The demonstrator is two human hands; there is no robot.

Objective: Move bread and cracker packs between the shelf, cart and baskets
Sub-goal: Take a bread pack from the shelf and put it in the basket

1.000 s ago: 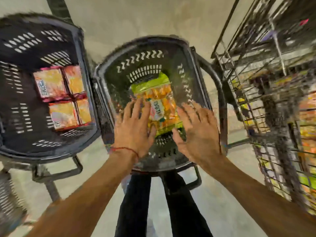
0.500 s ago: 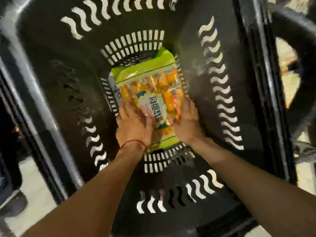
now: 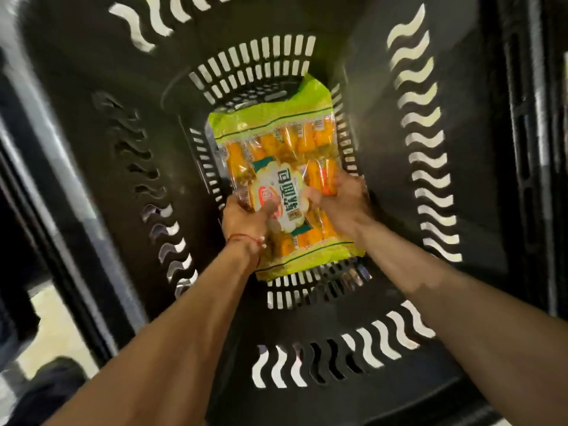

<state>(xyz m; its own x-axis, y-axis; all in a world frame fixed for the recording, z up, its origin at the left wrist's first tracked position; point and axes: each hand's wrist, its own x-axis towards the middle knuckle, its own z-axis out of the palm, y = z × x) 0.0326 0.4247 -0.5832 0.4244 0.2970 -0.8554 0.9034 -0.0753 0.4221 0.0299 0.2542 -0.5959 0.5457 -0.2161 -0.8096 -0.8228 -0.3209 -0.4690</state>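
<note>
Two hands: the left hand (image 3: 246, 216) and the right hand (image 3: 341, 201) reach down into a black basket (image 3: 399, 241) and hold one bread pack (image 3: 282, 139) between them.
Left grip: clamped on the pack's left edge at about 8 o'clock from the white label. The thumb lies across the label and the fingers are tucked behind the edge, out of sight.
Right grip: clamped on the pack's right edge at about 3 o'clock from the label. The thumb is on the front and the fingers are curled round the side.
Bread pack: it has green ends and a clear window showing orange wrapped pieces. It sits in the middle of the basket above the slatted bottom, its length running from 12 to 6 o'clock and its far end leaning a little toward 1 o'clock. Whether it has left the bottom cannot be told.
Wrist: a red thread (image 3: 242, 238) circles the left wrist.
Floor: a pale patch (image 3: 58, 330) shows past the basket's rim at 8 o'clock.
Change from half a second ago: both hands then lay flatter on top of the pack, whereas now they pinch its sides. The pack's near green end, then partly covered, now shows below the wrists at 6 o'clock.
Change from one second ago: the second basket and the wire shelf are gone from view.
</note>
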